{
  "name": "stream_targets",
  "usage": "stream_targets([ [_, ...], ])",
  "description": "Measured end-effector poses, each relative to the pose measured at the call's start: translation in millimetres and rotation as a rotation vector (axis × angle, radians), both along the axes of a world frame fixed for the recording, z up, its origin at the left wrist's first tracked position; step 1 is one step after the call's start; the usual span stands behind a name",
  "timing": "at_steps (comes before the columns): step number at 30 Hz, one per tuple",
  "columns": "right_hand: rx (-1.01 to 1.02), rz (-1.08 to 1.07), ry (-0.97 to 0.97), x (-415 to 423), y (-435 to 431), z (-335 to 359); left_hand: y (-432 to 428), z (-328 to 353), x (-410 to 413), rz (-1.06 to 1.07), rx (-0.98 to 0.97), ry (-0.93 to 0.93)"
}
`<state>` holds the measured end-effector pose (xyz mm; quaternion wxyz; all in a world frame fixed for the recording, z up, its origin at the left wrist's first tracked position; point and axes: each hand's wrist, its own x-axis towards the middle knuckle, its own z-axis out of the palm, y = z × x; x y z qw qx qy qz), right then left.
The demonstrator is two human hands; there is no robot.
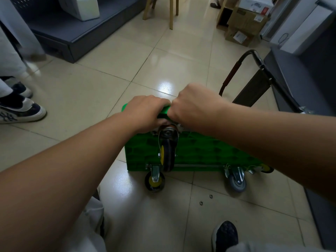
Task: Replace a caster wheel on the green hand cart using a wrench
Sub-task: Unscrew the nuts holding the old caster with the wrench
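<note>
Head view looked down past a bystander's shoes at the far left, well apart from the work. Next came my left hand, its fingers curled over the raised upper edge of the green hand cart, which stood tipped up on the floor with its underside facing me. Below and between both hands sat the caster wheel, its long axis running from the mounting plate, close under my left fingertips, down toward me. My right hand was bunched knuckles-up just beside the left, about equally near that plate. Its fingers were hidden, so I could not tell whether they held the wrench, which I could not make out anywhere. Small nuts lay loose on the tiles nearer me. Furthest right, the cart's handle rose behind, its foot hidden by my forearm.
</note>
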<state>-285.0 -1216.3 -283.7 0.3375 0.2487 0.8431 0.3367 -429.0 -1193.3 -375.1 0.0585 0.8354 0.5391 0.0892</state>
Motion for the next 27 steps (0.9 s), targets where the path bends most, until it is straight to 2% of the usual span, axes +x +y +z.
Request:
stream_targets([
  [7, 0.032, -0.081, -0.116, -3.0, -3.0, 8.5, 0.7, -7.6, -7.5, -0.034, 0.034, 0.002],
  [11, 0.046, -0.023, -0.209, 3.7, -0.2, 11.8, 1.9, -11.2, -10.3, -0.034, 0.039, -0.001],
  [20, 0.076, 0.028, -0.276, 2.2, 13.9, 14.7, 4.0, -11.1, -11.0, -0.032, 0.015, -0.001],
  [24, 0.015, -0.082, -0.310, -17.2, 22.3, 9.4, 3.8, -10.6, -9.2, -0.026, -0.007, 0.013],
  [27, 0.006, -0.158, -0.449, -26.5, 28.8, 4.9, 5.5, -8.9, -9.1, -0.030, -0.017, -0.001],
])
